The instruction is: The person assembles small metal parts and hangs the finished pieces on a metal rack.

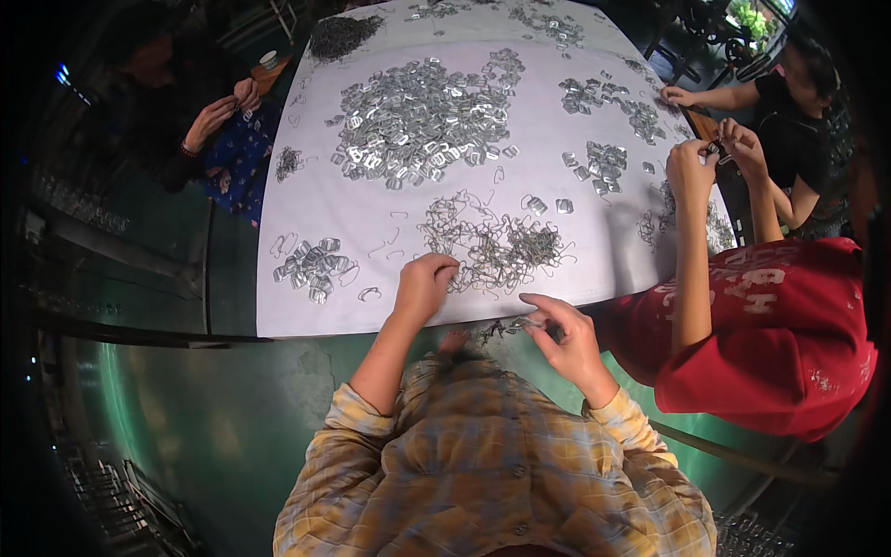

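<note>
Green floor [288, 408] borders the left edge of the white table [306, 213]; a gap separates the silvery buckle cluster [314, 267] from the left hand [425, 286], fingertips pinched narrow beside thin, tangled wire hooks [534, 246], contents unclear. Past the near edge, the right hand [570, 343] pinches small metal pieces [526, 323]; rightward, a red-shirted co-worker [761, 348] is close.

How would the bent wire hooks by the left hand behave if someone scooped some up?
The bent wire hooks would probably snag and lift in clumps, since their curved shapes overlap. Each looks thin, so likely light. They hold open curves, suggesting stiffness.
</note>
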`<state>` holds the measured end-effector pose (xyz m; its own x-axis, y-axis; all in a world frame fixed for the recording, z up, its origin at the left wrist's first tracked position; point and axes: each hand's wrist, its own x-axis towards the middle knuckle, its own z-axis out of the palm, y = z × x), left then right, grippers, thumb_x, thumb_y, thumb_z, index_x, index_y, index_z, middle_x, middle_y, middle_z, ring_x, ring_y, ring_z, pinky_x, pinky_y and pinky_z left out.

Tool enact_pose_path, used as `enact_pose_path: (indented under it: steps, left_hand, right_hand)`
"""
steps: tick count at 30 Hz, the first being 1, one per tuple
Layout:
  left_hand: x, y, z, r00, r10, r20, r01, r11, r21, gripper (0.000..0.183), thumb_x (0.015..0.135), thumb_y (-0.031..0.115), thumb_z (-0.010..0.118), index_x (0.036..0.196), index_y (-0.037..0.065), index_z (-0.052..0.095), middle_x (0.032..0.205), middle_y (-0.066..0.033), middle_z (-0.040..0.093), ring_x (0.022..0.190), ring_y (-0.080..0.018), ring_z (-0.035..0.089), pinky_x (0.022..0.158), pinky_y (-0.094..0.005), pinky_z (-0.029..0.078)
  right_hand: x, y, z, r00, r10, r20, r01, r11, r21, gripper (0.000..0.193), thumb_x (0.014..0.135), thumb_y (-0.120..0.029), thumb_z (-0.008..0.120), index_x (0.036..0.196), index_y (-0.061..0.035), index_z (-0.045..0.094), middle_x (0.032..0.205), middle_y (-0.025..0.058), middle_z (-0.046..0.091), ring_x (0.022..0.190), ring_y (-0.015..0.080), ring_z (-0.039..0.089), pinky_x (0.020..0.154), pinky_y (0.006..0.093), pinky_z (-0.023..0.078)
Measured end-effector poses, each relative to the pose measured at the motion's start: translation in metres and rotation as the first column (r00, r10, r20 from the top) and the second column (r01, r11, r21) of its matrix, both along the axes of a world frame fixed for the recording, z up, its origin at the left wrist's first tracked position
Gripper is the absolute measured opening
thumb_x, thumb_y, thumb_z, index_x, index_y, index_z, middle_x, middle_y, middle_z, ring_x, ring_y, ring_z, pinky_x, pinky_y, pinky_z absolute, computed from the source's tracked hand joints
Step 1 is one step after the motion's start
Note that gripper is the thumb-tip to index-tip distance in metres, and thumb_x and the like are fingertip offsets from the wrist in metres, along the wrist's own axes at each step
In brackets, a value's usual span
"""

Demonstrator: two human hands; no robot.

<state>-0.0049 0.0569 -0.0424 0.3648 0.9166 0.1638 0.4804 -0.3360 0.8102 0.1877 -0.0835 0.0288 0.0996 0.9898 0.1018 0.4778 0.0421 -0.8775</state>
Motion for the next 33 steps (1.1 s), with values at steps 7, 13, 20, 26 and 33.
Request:
enact_pose_path:
  steps: [7, 13, 20, 26, 33]
  left_hand:
    - [-0.012, 0.068, -0.028, 0.922, 0.059, -0.383, 0.103, 0.915, 0.39, 0.011, 0.074, 0.005, 0.059, 0.082, 0.004, 0.068, 0.083, -0.0099, 0.06, 0.08, -0.0283, 0.058, 0.069, -0.0365, 0.048]
    - [-0.025, 0.078, -0.026, 0.784, -0.042, -0.619, 0.336, 0.867, 0.367, 0.011, 0.072, 0.004, 0.057, 0.08, 0.004, 0.065, 0.086, -0.01, 0.059, 0.084, -0.027, 0.057, 0.07, -0.0356, 0.049]
    - [-0.035, 0.077, -0.018, 0.998, -0.056, -0.042, 0.049, 0.988, -0.149, 0.01, 0.074, 0.008, 0.065, 0.077, -0.002, 0.063, 0.065, -0.0086, 0.062, 0.057, -0.0144, 0.058, 0.057, -0.0269, 0.047]
    - [-0.04, 0.069, -0.01, 0.985, -0.061, 0.163, 0.126, 0.894, -0.429, 0.009, 0.075, 0.008, 0.065, 0.077, -0.001, 0.063, 0.064, 0.0009, 0.059, 0.058, -0.0045, 0.049, 0.054, -0.0205, 0.04]
    - [-0.045, 0.071, -0.013, 0.994, -0.111, 0.021, 0.112, 0.943, -0.312, 0.006, 0.075, 0.005, 0.064, 0.077, -0.001, 0.062, 0.065, 0.0008, 0.058, 0.056, -0.0047, 0.049, 0.052, -0.02, 0.039]
  right_hand:
    - [0.001, -0.005, -0.001, 1.0, 0.005, -0.03, -0.004, 1.0, 0.018, 0.042, 0.074, 0.005, 0.061, 0.115, -0.0069, 0.058, 0.083, 0.0093, 0.064, 0.073, 0.0146, 0.062, 0.068, 0.0269, 0.05]
    - [0.0, -0.006, -0.001, 0.997, 0.008, -0.08, -0.006, 1.0, 0.019, 0.043, 0.075, 0.008, 0.06, 0.116, -0.0036, 0.056, 0.085, 0.0088, 0.064, 0.078, 0.0122, 0.062, 0.071, 0.0253, 0.051]
    - [-0.003, -0.003, -0.005, 0.992, -0.03, -0.125, 0.024, 0.998, -0.05, 0.048, 0.074, 0.004, 0.062, 0.119, -0.0093, 0.053, 0.084, 0.0081, 0.063, 0.068, 0.0136, 0.061, 0.065, 0.0255, 0.049]
    - [-0.006, 0.002, -0.004, 0.988, -0.017, -0.154, 0.01, 0.999, -0.048, 0.05, 0.074, 0.002, 0.062, 0.12, -0.0104, 0.051, 0.081, 0.0064, 0.063, 0.063, 0.012, 0.058, 0.061, 0.0246, 0.047]
    - [-0.009, 0.002, -0.002, 0.99, -0.029, -0.136, 0.023, 0.998, -0.05, 0.05, 0.073, 0.001, 0.063, 0.12, -0.0107, 0.051, 0.08, 0.006, 0.062, 0.062, 0.0114, 0.058, 0.06, 0.0243, 0.046]
